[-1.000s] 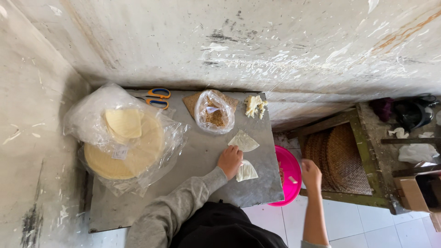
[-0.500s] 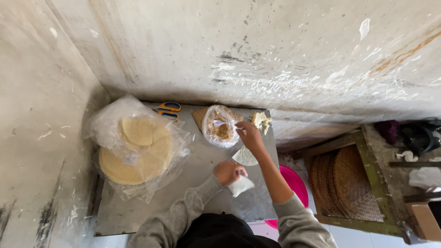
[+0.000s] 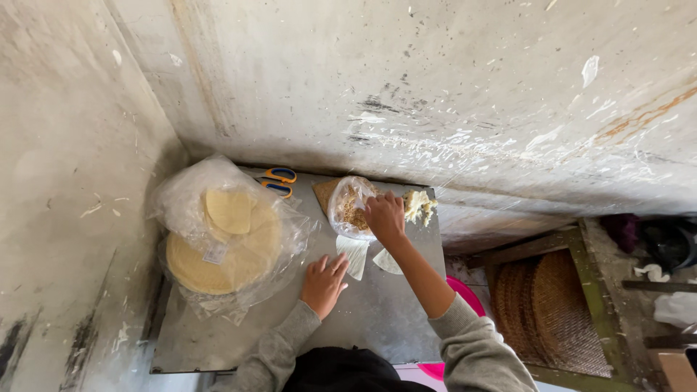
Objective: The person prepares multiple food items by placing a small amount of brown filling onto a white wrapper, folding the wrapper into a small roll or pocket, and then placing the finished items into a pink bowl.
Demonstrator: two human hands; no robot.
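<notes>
My left hand (image 3: 324, 283) lies flat on the grey metal tabletop (image 3: 377, 319), its fingers touching the lower end of a pale triangular pastry sheet (image 3: 354, 255). A second cut sheet (image 3: 386, 262) lies just to the right. My right hand (image 3: 384, 215) reaches into a clear plastic bag of crumbly brown filling (image 3: 350, 207) at the back of the table; whether its fingers grip any filling cannot be seen. A lump of white crumbly stuff (image 3: 417, 206) sits right of that bag.
A stack of round yellow wrappers in clear plastic (image 3: 223, 243) fills the table's left side. Orange-and-blue scissors (image 3: 278, 181) lie at the back. Concrete walls close in behind and left. A pink basin (image 3: 465, 305) and woven trays (image 3: 552, 312) sit on the right.
My right hand has moved from the pink basin up to the bag of filling. My left hand has shifted left, flat beside the pastry sheet. The camera has moved closer.
</notes>
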